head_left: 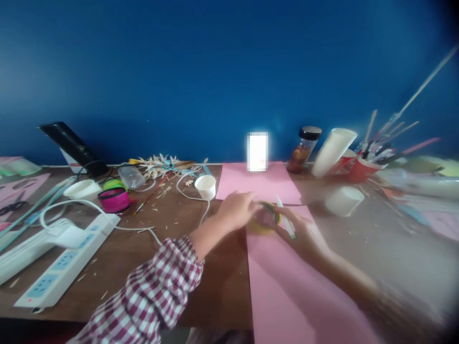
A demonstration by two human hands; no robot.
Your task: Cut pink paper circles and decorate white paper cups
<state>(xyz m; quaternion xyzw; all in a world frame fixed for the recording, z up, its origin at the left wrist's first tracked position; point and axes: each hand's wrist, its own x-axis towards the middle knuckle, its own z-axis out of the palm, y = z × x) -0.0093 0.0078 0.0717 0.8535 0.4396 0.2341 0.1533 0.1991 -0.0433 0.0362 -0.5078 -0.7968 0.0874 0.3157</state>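
Note:
My left hand [237, 210] reaches over pink paper, its fingers closed on the left side of a yellow roll of tape [263, 230]. My right hand [303, 233] grips the roll's right side between thumb and fingers. A thin white stick-like tool [289, 226] with a greenish end passes by the right fingers; whether it is held or lies on the paper I cannot tell. Beneath both hands lies a long pink sheet [279, 291]. Another pink sheet [258, 184] lies behind it. The roll and right hand are slightly blurred.
On the left are a power strip [68, 258], a magenta ring [114, 199], scissors [12, 206] and cables. A paper cup [205, 187] stands behind my left hand. To the right are another white cup [344, 200], a lidded jar [304, 149] and a red cup of brushes [364, 169].

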